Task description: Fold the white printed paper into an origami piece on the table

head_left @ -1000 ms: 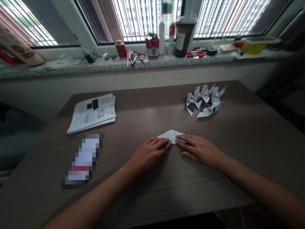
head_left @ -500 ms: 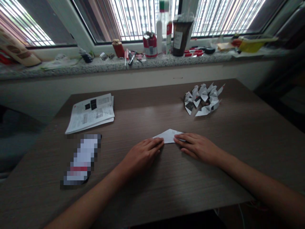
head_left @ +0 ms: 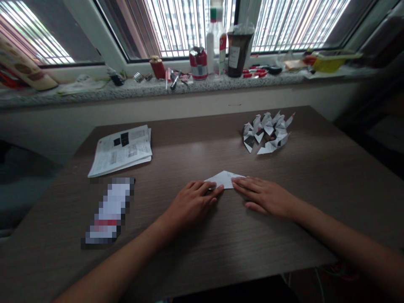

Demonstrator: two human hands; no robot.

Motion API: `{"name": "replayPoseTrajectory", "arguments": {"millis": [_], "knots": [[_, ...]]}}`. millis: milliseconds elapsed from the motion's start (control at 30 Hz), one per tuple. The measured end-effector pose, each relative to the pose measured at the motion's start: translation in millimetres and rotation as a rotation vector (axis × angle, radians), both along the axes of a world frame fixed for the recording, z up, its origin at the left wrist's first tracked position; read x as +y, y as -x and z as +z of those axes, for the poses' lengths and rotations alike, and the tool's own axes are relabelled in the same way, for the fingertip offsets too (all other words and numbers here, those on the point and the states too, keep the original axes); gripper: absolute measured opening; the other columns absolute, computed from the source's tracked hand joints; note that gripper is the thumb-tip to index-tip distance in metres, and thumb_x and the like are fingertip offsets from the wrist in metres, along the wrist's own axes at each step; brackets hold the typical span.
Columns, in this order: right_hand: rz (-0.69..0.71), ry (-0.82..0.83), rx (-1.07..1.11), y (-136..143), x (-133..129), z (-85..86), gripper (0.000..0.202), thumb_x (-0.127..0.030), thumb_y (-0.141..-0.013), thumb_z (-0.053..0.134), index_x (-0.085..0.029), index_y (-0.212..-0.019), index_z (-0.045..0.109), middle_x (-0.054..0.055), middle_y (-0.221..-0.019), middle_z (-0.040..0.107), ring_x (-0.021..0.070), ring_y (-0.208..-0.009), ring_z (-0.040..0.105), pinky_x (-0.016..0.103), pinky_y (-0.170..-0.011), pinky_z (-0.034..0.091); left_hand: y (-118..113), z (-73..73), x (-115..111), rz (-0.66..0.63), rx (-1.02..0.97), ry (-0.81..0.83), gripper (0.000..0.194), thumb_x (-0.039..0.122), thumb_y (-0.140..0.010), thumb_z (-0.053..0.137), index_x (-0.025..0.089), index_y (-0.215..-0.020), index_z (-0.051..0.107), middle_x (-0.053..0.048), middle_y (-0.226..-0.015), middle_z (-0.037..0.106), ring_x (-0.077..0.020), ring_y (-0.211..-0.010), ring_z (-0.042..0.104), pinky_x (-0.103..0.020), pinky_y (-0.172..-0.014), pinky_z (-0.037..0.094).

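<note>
Folded white paper (head_left: 225,179) flat on table (head_left: 189,147), center of frame. Left hand (head_left: 191,204) palm down, fingers slightly spread, fingertips on paper's left part and lower edge. Right hand (head_left: 265,195) flat, fingers nearly together, thumb apart, fingertips on paper's right part; neither hand pinching. Top center, on sill (head_left: 132,91): lidded plastic cup (head_left: 238,52), dark contents; red can (head_left: 198,65), contents hidden. Upper right: yellow container (head_left: 328,64), contents unclear.
</note>
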State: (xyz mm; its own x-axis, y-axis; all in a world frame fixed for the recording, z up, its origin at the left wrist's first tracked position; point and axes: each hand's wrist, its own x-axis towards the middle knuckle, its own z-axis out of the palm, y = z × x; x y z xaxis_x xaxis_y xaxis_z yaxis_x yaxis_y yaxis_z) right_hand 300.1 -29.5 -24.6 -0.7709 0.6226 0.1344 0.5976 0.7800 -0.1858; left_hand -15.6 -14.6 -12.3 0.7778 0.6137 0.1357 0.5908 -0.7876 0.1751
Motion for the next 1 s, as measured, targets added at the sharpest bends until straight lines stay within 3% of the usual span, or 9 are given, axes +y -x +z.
{"name": "replayPoseTrajectory", "arguments": {"millis": [167, 400, 567, 733, 833, 1000], "knots": [[-0.012, -0.004, -0.063, -15, -3, -1.1, 0.064, -0.036, -0.107, 0.048, -0.022, -0.164, 0.022, 0.008, -0.165, 0.035, 0.0249, -0.15, 0.038, 0.05, -0.123, 0.036, 4, -2.6, 2, 0.006, 0.009, 0.008, 0.044, 0.034, -0.109, 0.043, 0.03, -0.154, 0.045, -0.006, -0.144, 0.059, -0.0269, -0.124, 0.058, -0.045, -0.103, 0.046], [-0.021, -0.025, -0.045, -16, -4, 0.2, 0.063, -0.036, -0.106, 0.051, -0.023, -0.163, 0.027, 0.007, -0.164, 0.037, 0.0252, -0.149, 0.04, 0.049, -0.122, 0.038, 19, -3.2, 3, -0.051, -0.022, 0.021, 0.045, 0.029, -0.109, 0.041, 0.02, -0.153, 0.045, -0.008, -0.153, 0.053, -0.0253, -0.133, 0.054, -0.042, -0.111, 0.046], [-0.048, -0.07, -0.003, -9, 1, 3.2, 0.05, -0.03, -0.105, 0.052, -0.024, -0.154, 0.046, 0.007, -0.155, 0.052, 0.0257, -0.138, 0.054, 0.05, -0.115, 0.045, 16, 3.5, 5, -0.073, -0.017, 0.018, 0.04, 0.028, -0.109, 0.043, 0.019, -0.146, 0.054, -0.009, -0.148, 0.057, -0.0257, -0.13, 0.057, -0.043, -0.109, 0.048], [-0.075, -0.12, 0.033, 5, 12, 7.6, 0.028, -0.028, -0.103, 0.058, -0.02, -0.127, 0.07, 0.01, -0.132, 0.07, 0.0284, -0.117, 0.067, 0.048, -0.101, 0.054, 6, 8.2, 10, -0.09, -0.023, -0.003, 0.032, 0.025, -0.106, 0.049, 0.016, -0.133, 0.063, -0.012, -0.136, 0.064, -0.0274, -0.123, 0.061, -0.045, -0.103, 0.052], [-0.082, -0.104, 0.037, 12, 22, 11.4, 0.02, -0.029, -0.101, 0.06, -0.019, -0.113, 0.073, 0.01, -0.119, 0.073, 0.0271, -0.106, 0.068, 0.044, -0.093, 0.056, 1, 9.5, 15, -0.074, -0.052, 0.012, 0.026, 0.024, -0.103, 0.054, 0.018, -0.125, 0.066, -0.011, -0.131, 0.065, -0.0272, -0.117, 0.063, -0.046, -0.099, 0.054], [-0.089, -0.065, 0.032, 16, 29, 16.4, 0.014, -0.027, -0.1, 0.062, -0.019, -0.108, 0.071, 0.01, -0.11, 0.072, 0.0248, -0.097, 0.069, 0.038, -0.084, 0.057, 0, 4.6, 28, -0.046, -0.14, 0.111, 0.02, 0.023, -0.104, 0.053, 0.022, -0.114, 0.071, -0.01, -0.126, 0.065, -0.024, -0.108, 0.066, -0.04, -0.09, 0.057]]}}
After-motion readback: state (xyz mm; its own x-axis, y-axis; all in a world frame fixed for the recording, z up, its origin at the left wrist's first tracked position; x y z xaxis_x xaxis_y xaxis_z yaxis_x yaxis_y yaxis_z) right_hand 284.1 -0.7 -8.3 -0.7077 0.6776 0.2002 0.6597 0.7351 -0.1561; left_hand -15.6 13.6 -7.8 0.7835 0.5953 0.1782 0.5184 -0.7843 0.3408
